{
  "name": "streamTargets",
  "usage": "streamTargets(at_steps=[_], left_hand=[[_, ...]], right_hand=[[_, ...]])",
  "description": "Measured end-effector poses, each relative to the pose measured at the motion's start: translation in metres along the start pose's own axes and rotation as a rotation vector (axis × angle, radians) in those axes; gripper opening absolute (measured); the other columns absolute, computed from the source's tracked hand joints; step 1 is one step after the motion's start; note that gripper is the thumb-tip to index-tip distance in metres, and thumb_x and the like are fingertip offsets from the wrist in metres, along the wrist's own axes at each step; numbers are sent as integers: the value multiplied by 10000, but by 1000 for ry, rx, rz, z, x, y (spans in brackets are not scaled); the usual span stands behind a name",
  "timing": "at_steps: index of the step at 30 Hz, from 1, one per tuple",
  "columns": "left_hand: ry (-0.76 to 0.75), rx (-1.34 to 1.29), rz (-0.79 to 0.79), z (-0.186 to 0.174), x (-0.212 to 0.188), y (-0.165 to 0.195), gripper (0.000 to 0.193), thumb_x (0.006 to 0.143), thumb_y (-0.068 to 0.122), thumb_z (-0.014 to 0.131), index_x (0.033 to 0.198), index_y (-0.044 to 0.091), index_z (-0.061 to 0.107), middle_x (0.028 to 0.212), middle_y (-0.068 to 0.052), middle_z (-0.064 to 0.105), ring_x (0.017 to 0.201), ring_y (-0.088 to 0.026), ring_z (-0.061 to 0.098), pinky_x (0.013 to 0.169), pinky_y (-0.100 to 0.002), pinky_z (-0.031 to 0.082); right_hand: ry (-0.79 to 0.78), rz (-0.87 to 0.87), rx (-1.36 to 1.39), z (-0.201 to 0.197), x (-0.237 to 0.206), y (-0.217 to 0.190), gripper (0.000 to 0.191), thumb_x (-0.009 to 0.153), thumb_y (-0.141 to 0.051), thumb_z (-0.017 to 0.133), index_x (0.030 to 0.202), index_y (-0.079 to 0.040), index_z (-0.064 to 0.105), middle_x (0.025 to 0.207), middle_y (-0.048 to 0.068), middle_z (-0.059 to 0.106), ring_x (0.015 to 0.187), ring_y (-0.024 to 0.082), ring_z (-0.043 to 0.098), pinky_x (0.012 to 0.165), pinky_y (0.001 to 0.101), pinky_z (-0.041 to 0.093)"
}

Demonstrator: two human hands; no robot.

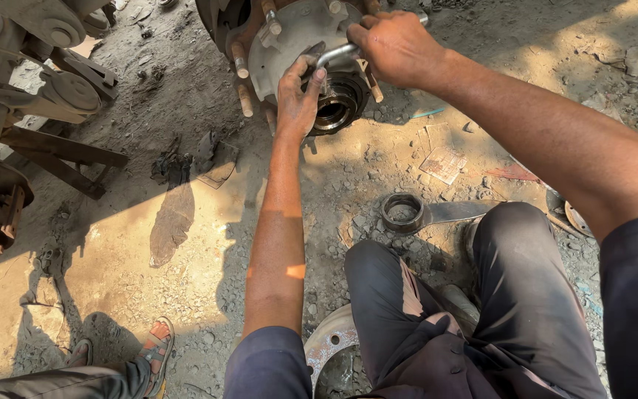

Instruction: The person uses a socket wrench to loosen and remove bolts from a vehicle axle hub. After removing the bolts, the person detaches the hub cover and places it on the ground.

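Note:
A greasy wheel hub (282, 41) with rusty studs lies on the dirt at the top centre, its dark bearing opening (336, 106) facing me. My left hand (297, 94) rests against the hub beside that opening, fingers curled on the bent end of a metal rod (339, 53). Further up, my right hand (396, 46) is closed around the same rod, above and to the right of the bearing. Both forearms reach forward from my dark sleeves.
A large ring-ended spanner (422, 213) lies on the ground by my knee (511, 222). Vehicle axle and suspension parts (31, 89) stand at the left. Another person's sandalled foot (155, 353) shows at the bottom left. A metal disc (326, 343) lies under my leg.

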State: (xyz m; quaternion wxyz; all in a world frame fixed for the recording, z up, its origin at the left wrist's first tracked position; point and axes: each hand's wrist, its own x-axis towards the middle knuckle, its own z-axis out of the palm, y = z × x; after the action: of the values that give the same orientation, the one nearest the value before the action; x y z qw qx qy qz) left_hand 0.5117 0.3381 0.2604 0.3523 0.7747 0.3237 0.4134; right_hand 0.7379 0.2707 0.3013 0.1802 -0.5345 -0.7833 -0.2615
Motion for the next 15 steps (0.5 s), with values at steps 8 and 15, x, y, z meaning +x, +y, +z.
streamTargets(at_steps=[8, 15], left_hand=[[41, -28, 132, -1, 2, -3, 391, 1023, 411, 595, 1123, 52, 713, 969, -66, 734, 950, -178, 692, 883, -354, 553], [13, -10, 113, -6, 0, -7, 355, 1058, 371, 584, 1149, 48, 698, 964, -68, 733, 942, -186, 678, 889, -361, 548]], right_hand=[[-508, 506, 430, -28, 3, -49, 301, 1057, -268, 588, 1041, 21, 670, 744, 146, 651, 603, 256, 657, 515, 452, 594], [-265, 635, 858, -50, 6, -78, 322, 968, -265, 693, 946, 56, 701, 781, 192, 724, 687, 251, 735, 662, 391, 588]])
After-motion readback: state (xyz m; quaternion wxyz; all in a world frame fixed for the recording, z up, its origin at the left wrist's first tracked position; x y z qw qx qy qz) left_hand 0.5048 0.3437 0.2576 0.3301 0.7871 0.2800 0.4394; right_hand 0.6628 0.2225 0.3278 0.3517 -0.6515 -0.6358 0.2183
